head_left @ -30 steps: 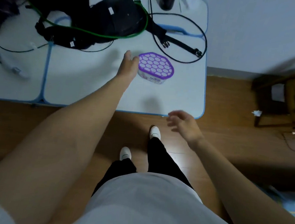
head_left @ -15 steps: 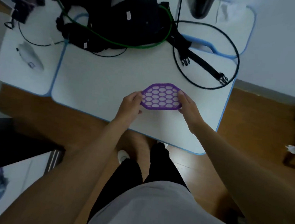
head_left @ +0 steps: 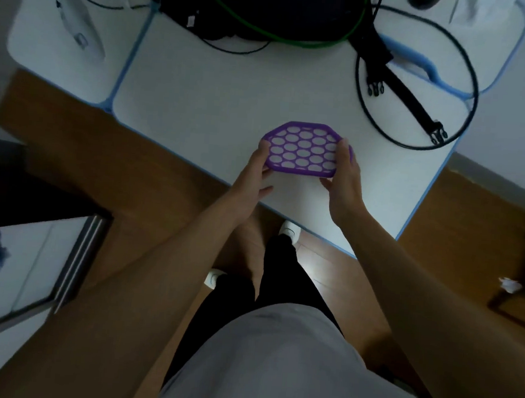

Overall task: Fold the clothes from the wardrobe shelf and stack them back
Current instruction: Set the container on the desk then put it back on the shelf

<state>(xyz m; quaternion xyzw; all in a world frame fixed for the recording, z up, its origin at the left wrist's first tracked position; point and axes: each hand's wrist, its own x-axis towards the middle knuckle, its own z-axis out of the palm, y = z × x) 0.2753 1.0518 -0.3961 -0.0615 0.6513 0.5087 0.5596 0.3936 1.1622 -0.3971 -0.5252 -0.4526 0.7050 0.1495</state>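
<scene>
A purple box with a honeycomb-patterned lid [head_left: 303, 148] is held over the near part of the white table [head_left: 218, 101]. My left hand [head_left: 251, 179] grips its left side and my right hand [head_left: 346, 180] grips its right side. The box's body below the lid is hidden by the lid and my fingers. No clothes or wardrobe shelf appear in this view.
A black bag with a green cord [head_left: 270, 8] and a black strap with buckles [head_left: 401, 90] lie at the table's far side, ringed by a black cable [head_left: 471, 89]. A white device [head_left: 80, 27] lies far left. A mirrored panel [head_left: 23, 271] stands on the wooden floor at left.
My right hand came up from beside the table and joined the left on the purple box. Both hands have drawn the box toward the table's near edge.
</scene>
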